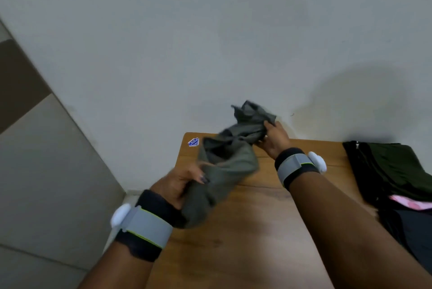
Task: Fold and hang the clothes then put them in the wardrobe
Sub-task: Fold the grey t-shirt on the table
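- The grey garment (229, 160) hangs bunched between both hands, just under the middle of the view at 6 o'clock. It is held over the far left corner of the desk (257, 242); whether its lowest fold touches the wood I cannot tell.
- The left hand (182, 185) holds the garment's 7 o'clock end, with its fingers (201, 178) curled round a thick wad of cloth.
- The right hand (274, 140) holds the 1 o'clock end, with its fingers (267, 125) and thumb pinching a crumpled edge.
- Handling, as I judge it: the cloth is thin, soft and light, and it sags and creases freely. It will not keep a shape unless spread flat, and it should not slip or tear under a firm pinch.
- Hold: a seam, hem or shoulder line would serve better than a wad. I judge that each hand needs a corner or edge before any fold.
- Surface: the desk is brown wood grain, smooth and level, with a blue sticker (193, 142) at its far left corner.
- A pile of dark clothes (385, 171) lies at 3 to 4 o'clock on the desk's right side, with something pink (409, 203) tucked in it.
- Room: a plain pale wall (210, 43) fills 12 o'clock and a tiled floor (46, 171) lies at 8 to 9 o'clock. No wardrobe or hanger is in view.
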A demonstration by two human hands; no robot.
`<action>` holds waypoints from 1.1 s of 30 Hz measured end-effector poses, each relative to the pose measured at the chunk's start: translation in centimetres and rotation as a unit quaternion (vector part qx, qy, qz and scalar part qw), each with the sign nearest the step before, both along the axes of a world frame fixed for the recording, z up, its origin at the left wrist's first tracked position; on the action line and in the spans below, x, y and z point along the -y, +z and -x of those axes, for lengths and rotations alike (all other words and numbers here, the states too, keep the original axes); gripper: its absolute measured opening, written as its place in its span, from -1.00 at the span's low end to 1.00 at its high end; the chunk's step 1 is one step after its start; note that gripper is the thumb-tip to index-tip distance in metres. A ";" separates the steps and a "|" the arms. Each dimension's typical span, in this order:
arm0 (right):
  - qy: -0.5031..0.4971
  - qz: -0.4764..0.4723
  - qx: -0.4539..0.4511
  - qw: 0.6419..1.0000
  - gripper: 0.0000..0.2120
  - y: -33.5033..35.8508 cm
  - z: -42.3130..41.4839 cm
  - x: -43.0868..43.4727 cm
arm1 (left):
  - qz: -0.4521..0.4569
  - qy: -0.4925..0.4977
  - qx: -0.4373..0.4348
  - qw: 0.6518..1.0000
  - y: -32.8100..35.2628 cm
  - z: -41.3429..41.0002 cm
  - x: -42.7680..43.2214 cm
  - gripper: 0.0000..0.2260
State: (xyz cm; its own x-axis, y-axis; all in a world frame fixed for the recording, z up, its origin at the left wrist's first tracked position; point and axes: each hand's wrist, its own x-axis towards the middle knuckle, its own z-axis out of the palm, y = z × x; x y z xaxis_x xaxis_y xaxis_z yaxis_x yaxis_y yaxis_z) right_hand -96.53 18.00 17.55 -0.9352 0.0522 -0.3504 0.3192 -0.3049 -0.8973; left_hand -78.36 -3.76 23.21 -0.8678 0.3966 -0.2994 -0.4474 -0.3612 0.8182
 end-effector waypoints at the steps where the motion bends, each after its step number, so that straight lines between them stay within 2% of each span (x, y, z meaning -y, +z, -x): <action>1: -0.020 0.015 -0.014 1.000 -0.80 0.5 -0.1 -0.9 | 0.032 -0.100 -0.029 0.994 0.2 0.2 -1.6 -0.64; 3: -0.044 0.010 -0.011 0.999 -0.80 0.5 -0.6 -3.7 | 0.119 -0.288 -0.090 0.946 -0.3 0.6 -5.5 -0.70; 4: -0.048 -0.005 0.007 0.999 -0.80 -0.1 -1.1 -5.5 | 0.145 -0.332 -0.096 0.927 -1.4 0.9 -7.4 -0.71; 6: -0.046 -0.041 0.053 0.997 -0.78 -1.9 -2.4 -8.7 | 0.208 -0.400 -0.087 0.888 -4.1 1.3 -10.6 -0.70; 9: -0.034 -0.158 0.119 0.980 -0.76 -5.4 -5.1 -11.5 | 0.287 -0.487 -0.144 0.812 -8.1 0.9 -13.9 -0.64; 10: -0.027 -0.195 0.138 0.971 -0.78 -6.8 -6.3 -11.9 | 0.314 -0.488 -0.170 0.796 -9.5 1.0 -14.4 -0.64; 11: -0.019 -0.219 0.153 0.963 -0.78 -8.5 -7.3 -12.2 | 0.345 -0.464 -0.185 0.794 -10.7 1.2 -14.7 -0.66; 13: 0.008 -0.266 0.176 0.948 -0.71 -11.5 -9.0 -12.6 | 0.414 -0.348 -0.217 0.813 -12.6 2.0 -15.4 -0.72; 14: 0.028 -0.301 0.173 0.937 -0.66 -12.4 -9.7 -12.6 | 0.455 -0.281 -0.237 0.811 -13.6 2.5 -15.7 -0.75; 16: 0.072 -0.376 0.145 0.913 -0.62 -13.6 -10.3 -12.8 | 0.530 -0.173 -0.250 0.791 -15.2 3.8 -16.2 -0.77; 18: 0.103 -0.432 0.107 0.889 -0.66 -13.7 -10.3 -12.8 | 0.576 -0.111 -0.224 0.779 -16.4 5.3 -16.8 -0.71; 21: 0.144 -0.487 0.091 0.857 -0.87 -13.6 -9.5 -13.3 | 0.623 -0.055 -0.205 0.753 -18.0 8.2 -18.1 -0.55; 22: 0.146 -0.509 0.099 0.843 -0.88 -13.4 -9.3 -13.6 | 0.641 -0.045 -0.205 0.738 -18.3 9.2 -18.4 -0.51; 25: 0.083 -0.558 0.152 0.812 -0.74 -12.9 -8.3 -15.8 | 0.684 -0.061 -0.174 0.705 -19.7 12.3 -19.7 -0.45; 28: 0.062 -0.571 0.124 0.809 -0.75 -13.4 -7.3 -17.5 | 0.704 -0.071 -0.163 0.687 -20.7 14.1 -20.2 -0.57; 29: 0.067 -0.567 0.090 0.816 -0.75 -13.7 -7.1 -17.7 | 0.698 -0.058 -0.166 0.695 -21.0 14.7 -20.2 -0.65; 31: 0.083 -0.554 0.005 0.828 -0.80 -14.4 -6.3 -17.8 | 0.650 0.016 -0.179 0.739 -21.0 15.8 -20.0 -0.76; 33: 0.109 -0.560 -0.060 0.819 -0.87 -14.7 -5.4 -17.1 | 0.581 0.165 -0.186 0.775 -20.0 16.3 -18.9 -0.80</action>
